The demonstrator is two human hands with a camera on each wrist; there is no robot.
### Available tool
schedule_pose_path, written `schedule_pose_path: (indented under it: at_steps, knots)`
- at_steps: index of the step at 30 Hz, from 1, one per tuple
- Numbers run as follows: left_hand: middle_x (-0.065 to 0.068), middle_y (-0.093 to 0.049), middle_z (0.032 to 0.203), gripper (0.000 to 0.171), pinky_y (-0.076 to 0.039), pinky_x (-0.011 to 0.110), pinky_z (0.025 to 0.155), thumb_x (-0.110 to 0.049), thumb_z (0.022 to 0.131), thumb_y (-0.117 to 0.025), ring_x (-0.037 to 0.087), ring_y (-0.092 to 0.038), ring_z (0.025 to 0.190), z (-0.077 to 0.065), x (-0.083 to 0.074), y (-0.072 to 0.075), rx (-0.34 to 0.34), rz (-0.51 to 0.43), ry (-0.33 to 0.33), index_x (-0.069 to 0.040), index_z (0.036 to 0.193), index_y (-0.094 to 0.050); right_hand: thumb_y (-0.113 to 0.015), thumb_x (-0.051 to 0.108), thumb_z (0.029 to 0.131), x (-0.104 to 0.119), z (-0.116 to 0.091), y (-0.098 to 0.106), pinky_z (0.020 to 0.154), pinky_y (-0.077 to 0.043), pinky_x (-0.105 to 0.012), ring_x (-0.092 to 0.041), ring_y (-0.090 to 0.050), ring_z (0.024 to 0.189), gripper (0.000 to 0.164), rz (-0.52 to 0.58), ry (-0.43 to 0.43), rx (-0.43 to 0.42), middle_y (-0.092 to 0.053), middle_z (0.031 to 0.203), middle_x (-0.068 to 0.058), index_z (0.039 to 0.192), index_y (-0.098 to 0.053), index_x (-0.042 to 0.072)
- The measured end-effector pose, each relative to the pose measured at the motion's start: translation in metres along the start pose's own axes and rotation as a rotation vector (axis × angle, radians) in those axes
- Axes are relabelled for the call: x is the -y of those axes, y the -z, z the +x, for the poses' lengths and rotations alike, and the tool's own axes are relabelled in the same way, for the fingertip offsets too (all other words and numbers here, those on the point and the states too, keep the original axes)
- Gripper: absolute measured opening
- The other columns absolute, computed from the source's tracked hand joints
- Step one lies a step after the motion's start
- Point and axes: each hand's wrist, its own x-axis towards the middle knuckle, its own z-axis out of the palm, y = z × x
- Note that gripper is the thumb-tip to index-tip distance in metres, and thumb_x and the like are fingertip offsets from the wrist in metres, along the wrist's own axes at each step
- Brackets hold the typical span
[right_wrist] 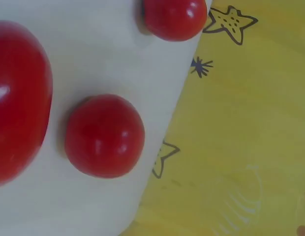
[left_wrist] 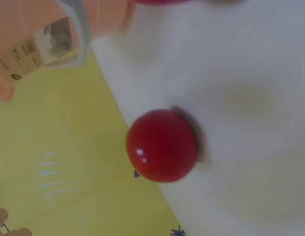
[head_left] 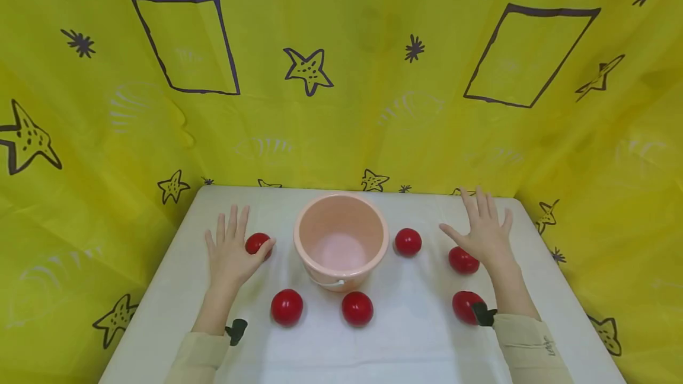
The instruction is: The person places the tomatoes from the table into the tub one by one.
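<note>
My left hand (head_left: 230, 256) hovers palm down with its fingers spread, its thumb overlapping a red tomato (head_left: 256, 242) in the head view. That tomato (left_wrist: 162, 145) lies uncovered in the left wrist view. On the other side, my right hand (head_left: 487, 240) is also spread, holding nothing. Just below its palm lies a tomato (head_left: 463, 261), and another tomato (head_left: 466, 307) sits beside the wrist, partly covered by a dark strap piece. Between the hands stands a pink bucket (head_left: 341, 197), upright, with only its bare bottom showing inside.
Two tomatoes, one front left (head_left: 287, 307) and one front centre (head_left: 357, 309), lie before the bucket. Right of the bucket is another tomato (head_left: 408, 242). The white tabletop (head_left: 331, 360) is enclosed by a yellow patterned curtain (head_left: 352, 111) at the back and sides.
</note>
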Motion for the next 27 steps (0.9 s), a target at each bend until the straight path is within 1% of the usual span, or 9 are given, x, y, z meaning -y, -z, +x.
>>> schedule_pose_path:
  at_steps: [1, 3, 5, 7, 10, 13, 17, 21, 27]
  knots:
    - [0.015, -0.02, 0.15, 0.084, -0.005, 0.062, 0.106, -0.048, 0.08, -0.06, 0.038, -0.012, 0.137, 0.0, -0.003, 0.0, -0.018, -0.086, 0.023, -0.017, 0.146, -0.019, -0.054, 0.055, 0.082, 0.0, 0.001, -0.001, 0.1, 0.007, -0.068, -0.044, -0.004, 0.134, 0.089, 0.003, 0.008, -0.026, -0.006, 0.149, -0.025, 0.148, -0.008, 0.015]
    - [0.016, -0.034, 0.143, 0.077, -0.018, 0.059, 0.106, -0.038, 0.082, -0.063, 0.036, -0.028, 0.132, 0.0, -0.01, 0.0, -0.053, -0.313, 0.065, -0.016, 0.145, -0.024, -0.059, 0.051, 0.081, 0.001, 0.003, -0.006, 0.102, 0.0, -0.067, -0.044, -0.012, 0.132, 0.089, 0.002, 0.029, -0.068, -0.015, 0.146, -0.025, 0.147, -0.012, 0.014]
    - [0.017, -0.049, 0.132, 0.071, -0.035, 0.052, 0.1, -0.029, 0.083, -0.066, 0.033, -0.046, 0.119, -0.001, -0.017, -0.002, -0.069, -0.559, 0.105, -0.015, 0.143, -0.03, -0.063, 0.047, 0.079, 0.001, 0.005, -0.014, 0.102, -0.008, -0.065, -0.043, -0.021, 0.128, 0.087, -0.002, 0.056, -0.103, -0.024, 0.142, -0.025, 0.145, -0.018, 0.013]
    - [0.018, -0.059, 0.118, 0.067, -0.049, 0.043, 0.087, -0.021, 0.083, -0.068, 0.028, -0.06, 0.102, -0.002, -0.025, -0.005, -0.05, -0.782, 0.145, -0.012, 0.14, -0.035, -0.066, 0.045, 0.077, 0.001, 0.007, -0.024, 0.101, -0.012, -0.064, -0.041, -0.026, 0.126, 0.085, -0.005, 0.083, -0.119, -0.03, 0.138, -0.024, 0.143, -0.024, 0.012]
    - [0.02, -0.065, 0.103, 0.062, -0.056, 0.033, 0.068, -0.018, 0.083, -0.067, 0.025, -0.068, 0.08, -0.004, -0.034, -0.009, 0.038, -0.964, 0.23, -0.009, 0.137, -0.038, -0.068, 0.045, 0.075, 0.004, 0.009, -0.041, 0.099, -0.015, -0.063, -0.039, -0.028, 0.125, 0.086, -0.014, 0.105, -0.092, -0.033, 0.136, -0.023, 0.142, -0.026, 0.012]
    - [0.021, -0.067, 0.096, 0.061, -0.056, 0.031, 0.06, -0.021, 0.083, -0.067, 0.026, -0.069, 0.072, -0.005, -0.041, -0.012, 0.146, -1.039, 0.326, -0.009, 0.136, -0.04, -0.069, 0.046, 0.074, 0.008, 0.01, -0.059, 0.099, -0.015, -0.064, -0.039, -0.028, 0.125, 0.088, -0.019, 0.104, -0.02, -0.033, 0.136, -0.023, 0.143, -0.026, 0.014]
    - [0.018, -0.068, 0.092, 0.062, -0.056, 0.035, 0.062, -0.027, 0.083, -0.067, 0.029, -0.069, 0.071, -0.005, -0.046, -0.013, 0.27, -1.066, 0.419, -0.012, 0.137, -0.04, -0.069, 0.051, 0.072, 0.01, 0.011, -0.083, 0.1, -0.014, -0.066, -0.038, -0.026, 0.127, 0.091, -0.047, 0.084, 0.098, -0.034, 0.138, -0.021, 0.143, -0.025, 0.016]
    - [0.017, -0.068, 0.092, 0.059, -0.056, 0.036, 0.062, -0.027, 0.084, -0.066, 0.028, -0.069, 0.07, -0.004, -0.046, -0.015, 0.35, -1.065, 0.446, -0.012, 0.136, -0.042, -0.07, 0.051, 0.071, 0.011, 0.012, -0.101, 0.101, -0.011, -0.067, -0.039, -0.025, 0.128, 0.091, -0.024, 0.06, 0.18, -0.033, 0.139, -0.021, 0.143, -0.027, 0.016]
    - [0.016, -0.068, 0.093, 0.055, -0.056, 0.036, 0.061, -0.026, 0.084, -0.066, 0.029, -0.068, 0.07, -0.002, -0.046, -0.018, 0.434, -1.041, 0.452, -0.014, 0.133, -0.046, -0.072, 0.049, 0.071, 0.009, 0.011, -0.117, 0.102, -0.005, -0.068, -0.039, -0.023, 0.129, 0.091, 0.027, 0.033, 0.238, -0.032, 0.14, -0.021, 0.143, -0.027, 0.016]
